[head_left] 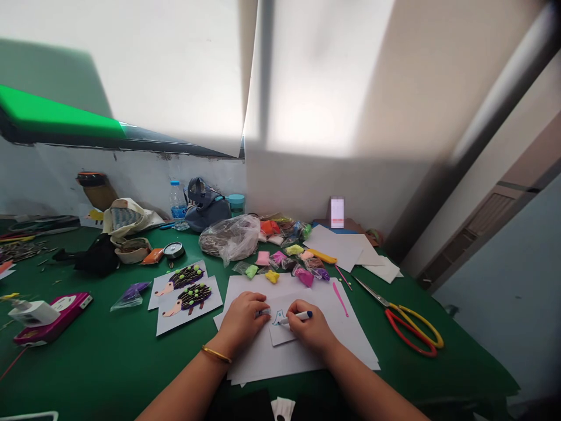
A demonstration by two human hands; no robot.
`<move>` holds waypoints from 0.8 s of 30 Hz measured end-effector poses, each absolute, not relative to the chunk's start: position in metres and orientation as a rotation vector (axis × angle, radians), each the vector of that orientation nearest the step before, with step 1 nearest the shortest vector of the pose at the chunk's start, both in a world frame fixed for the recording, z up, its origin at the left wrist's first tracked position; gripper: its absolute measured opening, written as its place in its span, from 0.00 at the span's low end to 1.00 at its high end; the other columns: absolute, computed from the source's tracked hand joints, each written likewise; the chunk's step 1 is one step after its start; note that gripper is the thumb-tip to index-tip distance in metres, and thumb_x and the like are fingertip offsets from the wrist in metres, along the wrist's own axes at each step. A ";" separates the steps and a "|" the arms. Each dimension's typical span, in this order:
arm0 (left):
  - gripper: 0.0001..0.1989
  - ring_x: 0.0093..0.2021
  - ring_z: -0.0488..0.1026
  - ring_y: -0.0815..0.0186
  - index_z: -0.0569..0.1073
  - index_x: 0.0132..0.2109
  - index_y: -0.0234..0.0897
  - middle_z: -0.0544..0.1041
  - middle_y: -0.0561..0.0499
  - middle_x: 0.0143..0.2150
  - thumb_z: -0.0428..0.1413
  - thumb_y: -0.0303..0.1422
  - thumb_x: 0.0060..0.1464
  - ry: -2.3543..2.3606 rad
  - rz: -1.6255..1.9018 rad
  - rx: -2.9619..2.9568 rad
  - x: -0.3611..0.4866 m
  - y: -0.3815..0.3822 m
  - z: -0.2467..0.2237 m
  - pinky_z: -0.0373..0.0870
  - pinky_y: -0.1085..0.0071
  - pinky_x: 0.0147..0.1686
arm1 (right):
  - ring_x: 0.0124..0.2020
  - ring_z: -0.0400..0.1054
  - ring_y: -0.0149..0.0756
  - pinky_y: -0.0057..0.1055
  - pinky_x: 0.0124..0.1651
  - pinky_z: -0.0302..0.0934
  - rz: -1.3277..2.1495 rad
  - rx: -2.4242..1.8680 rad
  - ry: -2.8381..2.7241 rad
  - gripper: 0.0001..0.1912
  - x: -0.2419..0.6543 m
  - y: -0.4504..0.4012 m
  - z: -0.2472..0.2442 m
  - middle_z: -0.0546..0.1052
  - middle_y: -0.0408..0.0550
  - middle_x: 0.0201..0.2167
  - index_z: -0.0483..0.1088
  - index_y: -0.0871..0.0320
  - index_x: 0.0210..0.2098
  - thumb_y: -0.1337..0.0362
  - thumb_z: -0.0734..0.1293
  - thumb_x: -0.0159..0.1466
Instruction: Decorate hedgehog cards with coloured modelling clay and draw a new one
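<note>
My right hand (312, 330) grips a white marker (298, 316) with a dark blue end, its tip on a small white card (280, 337). Blue lines on that card form part of a figure with curved sides. To the left, my left hand (245, 318), with a gold bangle at the wrist, rests at the card's edge. Its thumb and fingers are bent but apart, and part of the card shows between them. Larger white sheets (254, 367) lie beneath both hands. A pink modelling tool (340, 299) lies on these sheets, to the right.
Small bags of coloured clay (304, 276) lie beyond the sheets. Large scissors (401, 318) are on the right. Two hedgehog cards (188, 313) and a bag of purple clay (131, 294) sit left. A magenta power strip (55, 318) with a plugged-in charger stands farther left on the green table.
</note>
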State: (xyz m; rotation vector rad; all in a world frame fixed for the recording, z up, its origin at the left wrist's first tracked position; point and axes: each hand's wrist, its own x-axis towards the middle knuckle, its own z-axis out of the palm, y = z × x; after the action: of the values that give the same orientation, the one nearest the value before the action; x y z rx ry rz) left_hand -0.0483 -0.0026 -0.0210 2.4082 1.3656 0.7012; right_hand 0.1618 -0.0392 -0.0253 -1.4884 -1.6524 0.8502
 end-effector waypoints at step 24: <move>0.09 0.51 0.71 0.57 0.82 0.42 0.44 0.78 0.49 0.50 0.62 0.33 0.52 1.366 0.699 2.419 -0.049 -0.001 -0.024 0.66 0.60 0.54 | 0.27 0.66 0.34 0.28 0.31 0.56 0.893 -1.439 -1.546 0.09 0.165 -0.038 -0.023 0.73 0.40 0.21 0.69 0.55 0.26 0.60 0.62 0.59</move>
State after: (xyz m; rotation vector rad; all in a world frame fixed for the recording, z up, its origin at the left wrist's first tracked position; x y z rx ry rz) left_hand -0.0486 -0.0012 -0.0242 2.4188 1.3661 0.6991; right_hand 0.1653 -0.0385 -0.0228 -1.4394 -1.5465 0.8932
